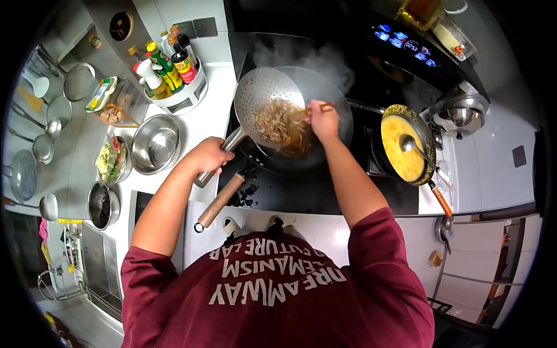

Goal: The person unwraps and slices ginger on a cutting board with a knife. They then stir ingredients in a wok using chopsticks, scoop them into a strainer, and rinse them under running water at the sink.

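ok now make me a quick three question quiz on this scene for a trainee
1. Which grip, left or right, holds the handle of the perforated strainer?
2. True or false: the wok's wooden handle is being held.
3. Fill in the colour: the ladle rests in a pan of ____ liquid.

Key:
1. The left grip.
2. False; the wooden handle of the wok is free.
3. Yellow.

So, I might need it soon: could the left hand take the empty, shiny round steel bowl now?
Probably not without letting go: the left hand holds the perforated silver strainer, though the bowl sits close by, apparently unobstructed.
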{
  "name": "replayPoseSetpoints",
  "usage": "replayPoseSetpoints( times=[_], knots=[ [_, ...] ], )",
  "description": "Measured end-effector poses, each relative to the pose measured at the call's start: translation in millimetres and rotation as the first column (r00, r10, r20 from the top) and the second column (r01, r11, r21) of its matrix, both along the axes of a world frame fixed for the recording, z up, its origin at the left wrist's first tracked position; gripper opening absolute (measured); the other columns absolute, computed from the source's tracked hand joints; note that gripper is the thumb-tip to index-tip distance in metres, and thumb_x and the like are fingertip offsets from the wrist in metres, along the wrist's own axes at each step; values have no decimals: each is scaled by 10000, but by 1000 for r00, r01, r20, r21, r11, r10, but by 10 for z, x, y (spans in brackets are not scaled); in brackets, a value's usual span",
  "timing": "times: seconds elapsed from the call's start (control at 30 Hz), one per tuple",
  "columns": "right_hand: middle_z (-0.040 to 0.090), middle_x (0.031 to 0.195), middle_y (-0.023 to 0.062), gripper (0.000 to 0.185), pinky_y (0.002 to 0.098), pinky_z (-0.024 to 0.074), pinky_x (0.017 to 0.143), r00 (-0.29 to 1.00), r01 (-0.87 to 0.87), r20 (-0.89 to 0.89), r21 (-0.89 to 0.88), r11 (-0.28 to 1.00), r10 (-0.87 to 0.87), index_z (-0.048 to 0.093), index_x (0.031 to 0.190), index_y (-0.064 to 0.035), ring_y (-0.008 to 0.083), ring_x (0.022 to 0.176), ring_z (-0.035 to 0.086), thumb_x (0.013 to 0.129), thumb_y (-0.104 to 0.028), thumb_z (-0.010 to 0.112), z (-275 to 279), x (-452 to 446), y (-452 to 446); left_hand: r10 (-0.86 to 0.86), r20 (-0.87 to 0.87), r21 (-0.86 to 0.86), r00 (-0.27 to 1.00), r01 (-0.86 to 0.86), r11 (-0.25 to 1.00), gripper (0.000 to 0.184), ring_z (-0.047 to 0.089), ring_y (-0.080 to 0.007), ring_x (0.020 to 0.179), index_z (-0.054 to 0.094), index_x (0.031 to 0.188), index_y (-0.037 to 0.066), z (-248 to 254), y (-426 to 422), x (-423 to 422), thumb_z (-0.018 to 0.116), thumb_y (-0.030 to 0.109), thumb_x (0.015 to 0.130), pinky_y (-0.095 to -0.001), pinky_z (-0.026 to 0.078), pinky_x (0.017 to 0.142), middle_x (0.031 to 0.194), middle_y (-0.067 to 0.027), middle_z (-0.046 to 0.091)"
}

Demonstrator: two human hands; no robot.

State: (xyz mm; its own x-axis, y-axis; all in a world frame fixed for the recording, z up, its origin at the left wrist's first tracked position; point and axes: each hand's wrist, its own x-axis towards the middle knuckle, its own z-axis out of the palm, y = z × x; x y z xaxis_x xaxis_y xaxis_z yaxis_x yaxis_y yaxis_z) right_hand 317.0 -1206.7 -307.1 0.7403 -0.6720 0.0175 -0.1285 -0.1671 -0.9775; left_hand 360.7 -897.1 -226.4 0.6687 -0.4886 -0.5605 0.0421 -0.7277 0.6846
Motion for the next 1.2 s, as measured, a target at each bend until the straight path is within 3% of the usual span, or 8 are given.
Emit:
replayPoseSetpoints(
  times=[0.2, 0.33, 0.43, 0.53, 0.87, 1.0, 1.07, 1.2],
  knots=[
    [650, 726, 74, 231, 249, 510, 566, 957, -241, 192, 105, 965, 218, 652, 910, 13, 120, 593, 621, 933, -181, 530, 252, -35, -53, 44, -25, -39, 999, -45, 998, 170, 501, -133, 423, 562, 834, -21, -25, -17, -9, 641, 130, 835, -296, 419, 370, 621, -49, 528],
    [617, 657, 65, 283, 262, 481, 500, 1000, -21, -23, -264, 964, 16, 650, 832, -7, 110, 535, 580, 940, -238, 527, 753, -423, -232, 31, 35, -66, 999, -29, 997, 174, 496, -132, 418, 559, 839, -19, -165, 95, 55, 645, 133, 834, -297, 411, 367, 607, -46, 514],
    [584, 623, 48, 284, 260, 476, 498, 969, -246, -79, -150, 958, 236, 639, 798, -7, 114, 506, 559, 942, -227, 532, 727, -615, -55, 42, 72, -56, 996, -38, 998, 173, 493, -130, 420, 555, 845, -16, -154, 81, 72, 647, 130, 832, -295, 408, 370, 611, -44, 511],
    [590, 662, 52, 229, 248, 485, 495, 922, -384, 42, 229, 895, 385, 630, 849, 1, 126, 520, 582, 950, -163, 507, 413, -578, 161, 50, 52, -84, 997, -45, 995, 168, 495, -128, 427, 557, 849, -13, -147, 56, 82, 646, 129, 831, -291, 411, 374, 624, -46, 521],
    [567, 609, 63, 266, 269, 477, 425, 994, 107, -15, 67, 992, -106, 615, 853, 19, 155, 447, 582, 962, -166, 458, 453, -670, -537, 65, 32, -92, 997, -62, 994, 149, 498, -124, 433, 562, 846, 4, -79, 40, 79, 636, 134, 837, -280, 430, 387, 636, -39, 533],
    [634, 683, 105, 222, 295, 505, 460, 989, 123, -77, -33, 992, -125, 633, 929, 2, 185, 484, 624, 937, -176, 500, 362, -545, -306, 84, -23, -100, 996, -85, 991, 151, 500, -121, 439, 560, 846, 13, -121, 22, 64, 640, 141, 839, -277, 432, 391, 639, -33, 535],
    [663, 704, 125, 224, 329, 512, 542, 976, 111, -151, -289, 951, -160, 644, 888, -1, 215, 514, 644, 916, -197, 540, 281, -446, -277, 100, -50, -103, 994, -104, 989, 152, 500, -120, 442, 559, 845, 17, -101, 16, 27, 642, 144, 840, -278, 434, 392, 640, -31, 535],
    [661, 689, 115, 244, 324, 508, 553, 978, 143, -100, -318, 937, -184, 643, 821, -1, 206, 550, 653, 914, -207, 549, 282, -465, -401, 72, -34, -87, 997, -74, 993, 153, 504, -128, 443, 555, 835, 15, -122, 53, 23, 638, 144, 835, -285, 438, 390, 639, -32, 536]
  ],
)
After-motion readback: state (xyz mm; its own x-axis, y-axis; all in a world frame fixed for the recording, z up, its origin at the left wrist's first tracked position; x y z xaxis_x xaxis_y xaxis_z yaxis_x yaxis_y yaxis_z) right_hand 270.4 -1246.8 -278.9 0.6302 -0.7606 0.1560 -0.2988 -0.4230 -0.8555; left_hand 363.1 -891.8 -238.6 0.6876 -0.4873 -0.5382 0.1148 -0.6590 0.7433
